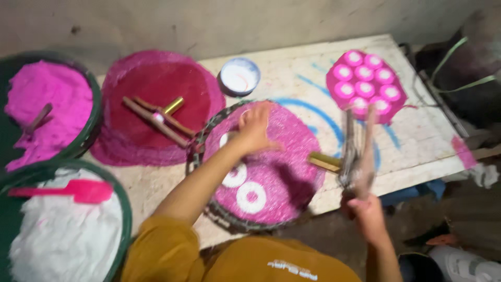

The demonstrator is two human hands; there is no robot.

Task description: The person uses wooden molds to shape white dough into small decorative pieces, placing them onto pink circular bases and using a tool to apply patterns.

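Dim, soft indoor light; heavy motion blur smears the whole view.

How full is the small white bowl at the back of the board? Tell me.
Cannot tell. The small white bowl stands upright with a white inside and a faint pink streak, but blur hides any fill level.

Head view, looking down on both bare arms. The left arm rises from a mustard-yellow sleeve at the lower centre of the frame and runs diagonally up and to the right, forearm bare. The left hand sits near the frame's centre, palm down, fingers curled loosely and pointing to the upper right; whether they pinch anything cannot be told. The right forearm enters from the lower right edge and stands nearly vertical. The right hand, at lower right of centre, is closed in a fist, knuckles upward, blurred by motion.
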